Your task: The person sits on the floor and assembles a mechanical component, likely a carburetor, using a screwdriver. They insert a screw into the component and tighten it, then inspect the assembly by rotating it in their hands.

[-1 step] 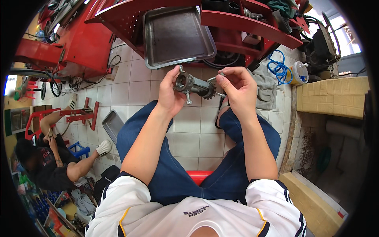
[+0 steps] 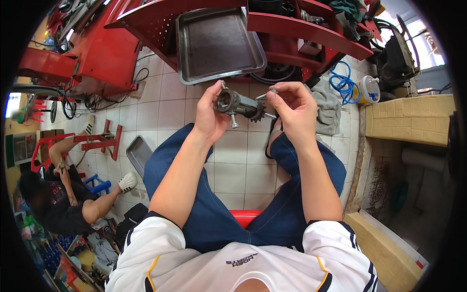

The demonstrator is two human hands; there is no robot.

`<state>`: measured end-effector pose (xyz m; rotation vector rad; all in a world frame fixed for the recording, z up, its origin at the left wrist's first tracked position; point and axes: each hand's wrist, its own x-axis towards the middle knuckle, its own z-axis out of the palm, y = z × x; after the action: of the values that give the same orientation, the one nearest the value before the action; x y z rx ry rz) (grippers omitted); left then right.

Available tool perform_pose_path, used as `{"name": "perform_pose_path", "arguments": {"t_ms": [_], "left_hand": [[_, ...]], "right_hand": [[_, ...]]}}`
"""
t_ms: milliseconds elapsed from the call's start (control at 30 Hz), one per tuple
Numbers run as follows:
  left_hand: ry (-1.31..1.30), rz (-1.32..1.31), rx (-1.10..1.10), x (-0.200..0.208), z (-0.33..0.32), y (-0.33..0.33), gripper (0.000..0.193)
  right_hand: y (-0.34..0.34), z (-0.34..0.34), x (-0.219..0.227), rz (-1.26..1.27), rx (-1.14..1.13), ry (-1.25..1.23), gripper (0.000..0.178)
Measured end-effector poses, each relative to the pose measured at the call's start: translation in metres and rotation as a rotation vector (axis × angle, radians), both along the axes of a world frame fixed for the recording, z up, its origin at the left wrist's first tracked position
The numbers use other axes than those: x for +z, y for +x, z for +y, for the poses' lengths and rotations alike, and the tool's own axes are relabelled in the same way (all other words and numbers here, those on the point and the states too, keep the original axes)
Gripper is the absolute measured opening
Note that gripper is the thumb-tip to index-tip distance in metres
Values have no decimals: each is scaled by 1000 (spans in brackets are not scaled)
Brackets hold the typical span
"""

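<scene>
A greasy grey metal hub (image 2: pixel 245 106) is held up over the floor between my hands. Its left end is a round open flange with bolts sticking out of it; at the right end is a toothed sprocket (image 2: pixel 259 116). My left hand (image 2: pixel 211 114) is closed round the flange end, thumb up beside a bolt. With thumb and forefinger, my right hand (image 2: pixel 294 109) pinches the outer end of a bolt (image 2: pixel 264 96) at the sprocket end. Another bolt (image 2: pixel 271 116) juts out lower, near my right fingers. My palms hide part of the grips.
A metal tray (image 2: pixel 219 48) stands ahead against a red tool cart (image 2: pixel 311 39). A smaller tray (image 2: pixel 140 155) lies left of my knee. Right are a grey cloth (image 2: pixel 327 113), a coiled blue hose (image 2: pixel 344 87) and cardboard (image 2: pixel 408 119). Another person (image 2: pixel 68 194) sits at far left.
The hub has turned very slightly in my left hand, its lower flange bolt shifting a little to the right. Both grips stay the same.
</scene>
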<state>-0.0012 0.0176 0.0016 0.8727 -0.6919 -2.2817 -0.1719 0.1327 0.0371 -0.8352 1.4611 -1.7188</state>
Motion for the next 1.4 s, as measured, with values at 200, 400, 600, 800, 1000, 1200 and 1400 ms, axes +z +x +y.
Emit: {"name": "perform_pose_path", "arguments": {"t_ms": [200,400,600,800,1000,1200,1400], "left_hand": [[9,-38,11,-5,0,-2,30],[142,-2,54,7,3,-4,29],[255,123,176,7,-4,-1,30],[254,150,210,7,-7,1,31],[257,165,181,4,-7,1,31],[248,395,87,0,-5,7,39],[243,485,99,3,-9,10,45]], "right_hand": [[-1,0,0,-4,-27,-16,17],[-11,0,-3,47,-141,-35,18],[-25,1,0,-58,-339,-93,20],[-35,2,-3,-153,-388,-86,26],[-32,1,-2,-147,-376,-79,26],[-36,2,-2,-175,-406,-121,22],[-36,3,1,-227,-415,-143,21]]}}
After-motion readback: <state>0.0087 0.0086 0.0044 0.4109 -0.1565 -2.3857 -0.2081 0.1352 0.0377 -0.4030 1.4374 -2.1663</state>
